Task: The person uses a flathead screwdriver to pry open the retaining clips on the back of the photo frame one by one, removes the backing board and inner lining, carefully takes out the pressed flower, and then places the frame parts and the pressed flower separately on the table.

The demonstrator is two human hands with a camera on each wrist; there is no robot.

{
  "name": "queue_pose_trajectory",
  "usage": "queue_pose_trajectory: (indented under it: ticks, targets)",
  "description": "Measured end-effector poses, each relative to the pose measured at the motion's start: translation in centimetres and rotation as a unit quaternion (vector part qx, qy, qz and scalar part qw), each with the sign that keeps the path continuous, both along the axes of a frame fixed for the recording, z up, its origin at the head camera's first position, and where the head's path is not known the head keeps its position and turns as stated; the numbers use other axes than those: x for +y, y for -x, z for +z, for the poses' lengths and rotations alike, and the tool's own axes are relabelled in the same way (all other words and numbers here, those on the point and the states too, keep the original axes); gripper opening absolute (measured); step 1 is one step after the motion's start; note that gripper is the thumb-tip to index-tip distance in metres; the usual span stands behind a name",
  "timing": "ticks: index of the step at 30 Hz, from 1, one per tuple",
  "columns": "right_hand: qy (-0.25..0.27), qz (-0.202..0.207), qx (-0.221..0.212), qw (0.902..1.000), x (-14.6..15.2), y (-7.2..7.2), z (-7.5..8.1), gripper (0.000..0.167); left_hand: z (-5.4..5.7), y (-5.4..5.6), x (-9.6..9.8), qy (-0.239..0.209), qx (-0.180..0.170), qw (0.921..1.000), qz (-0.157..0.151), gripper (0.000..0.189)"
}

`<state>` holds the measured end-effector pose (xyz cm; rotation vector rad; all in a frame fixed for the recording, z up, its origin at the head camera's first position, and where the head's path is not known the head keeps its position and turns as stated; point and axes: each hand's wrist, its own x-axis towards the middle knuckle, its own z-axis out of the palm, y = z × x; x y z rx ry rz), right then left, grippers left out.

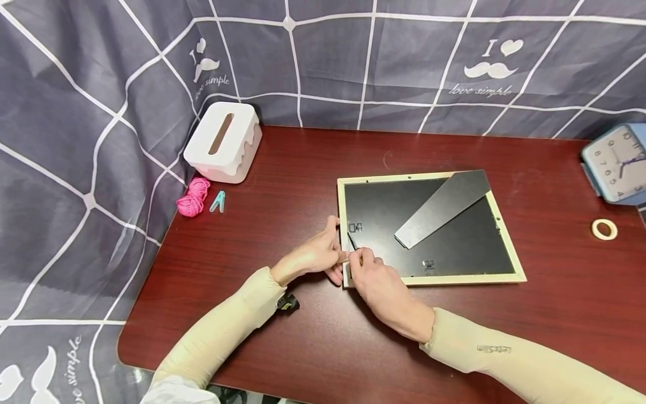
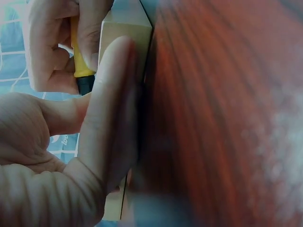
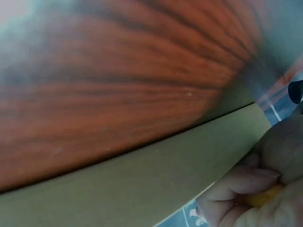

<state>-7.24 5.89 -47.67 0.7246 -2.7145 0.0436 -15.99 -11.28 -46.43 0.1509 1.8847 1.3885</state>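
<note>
A picture frame [image 1: 434,281] lies face down on the table, its black backing [image 1: 373,202] upward and a grey easel leg [image 1: 444,207] slanting across it. My left hand [image 1: 318,252] holds the frame's left side; one finger lies along the outer edge and the thumb reaches over the rim. In my right hand [image 1: 383,286] I grip a screwdriver [image 2: 81,52] with a yellow and black handle. Its thin dark shaft points at the inner left edge of the backing, beside a small metal hanger [image 1: 355,228]. The fingers hide most of the handle in the head view.
At the back left stand a white tissue box [image 1: 222,140], pink yarn [image 1: 193,197] and a teal clip [image 1: 218,201]. A tape roll [image 1: 604,229] and a blue clock [image 1: 618,163] are at the right. Grey curtain surrounds the table's back and left side.
</note>
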Motion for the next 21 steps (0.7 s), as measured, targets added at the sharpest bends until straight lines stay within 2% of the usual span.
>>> queue_pose_trajectory:
  ticks: [2, 4, 6, 8, 10, 11, 12, 13, 14, 15, 17, 19, 20, 21]
  targets:
    - [0.008, -0.008, -0.02, 0.9997, 0.0, 0.0, 0.2, 0.033, 0.0, 0.0, -0.1, -0.003, -0.004, 1.0, -0.002, 0.069]
    - [0.035, -0.026, -0.068, 0.9968, 0.1, 0.1, 0.6, 0.037, 0.0, 0.1, -0.2, 0.001, -0.004, 1.0, -0.006, 0.073]
    - [0.074, -0.049, -0.118, 0.989, 0.5, 0.3, 1.1, 0.043, 0.2, 0.4, -0.4, 0.018, 0.006, 0.9998, -0.008, 0.077]
    - [0.12, -0.067, -0.154, 0.9785, 1.0, 0.6, 1.4, 0.04, 0.6, 1.0, -0.7, 0.055, 0.035, 0.9978, -0.01, 0.078]
    - [0.163, -0.073, -0.159, 0.9711, 1.7, 0.8, 1.3, 0.032, 1.0, 2.0, -0.9, 0.103, 0.097, 0.9898, -0.014, 0.07]
    - [0.184, -0.077, -0.159, 0.9669, 2.2, 0.8, 1.5, 0.028, 1.3, 2.7, -0.8, 0.129, 0.141, 0.9814, -0.017, 0.064]
    - [0.205, -0.079, -0.157, 0.9627, 2.6, 0.8, 1.6, 0.022, 1.6, 3.4, -0.7, 0.154, 0.189, 0.9697, -0.019, 0.057]
    - [0.225, -0.079, -0.151, 0.9592, 3.1, 0.8, 1.5, 0.016, 1.8, 4.2, -0.5, 0.178, 0.238, 0.9547, -0.019, 0.049]
    - [0.246, -0.078, -0.149, 0.9548, 3.6, 0.7, 1.5, 0.014, 0.9, 5.7, -0.6, 0.194, 0.288, 0.9376, -0.019, 0.041]
    - [0.261, -0.079, -0.143, 0.9514, 4.1, 0.6, 1.3, 0.014, 0.9, 6.5, -0.3, 0.214, 0.332, 0.9183, -0.019, 0.036]
    - [0.288, -0.08, -0.136, 0.9444, 5.3, 0.5, 0.0, 0.016, 1.1, 8.0, 0.4, 0.237, 0.394, 0.8877, -0.021, 0.032]
    - [0.304, -0.086, -0.125, 0.9405, 6.5, 0.4, -2.0, 0.021, 0.9, 9.4, 1.1, 0.253, 0.42, 0.8709, -0.038, 0.033]
    - [0.31, -0.089, -0.117, 0.9392, 7.2, 0.3, -2.8, 0.024, 0.9, 10.0, 1.5, 0.259, 0.425, 0.8659, -0.05, 0.034]
    - [0.315, -0.095, -0.11, 0.9378, 7.8, 0.2, -3.5, 0.026, 1.9, 9.9, 2.1, 0.268, 0.424, 0.863, -0.062, 0.035]
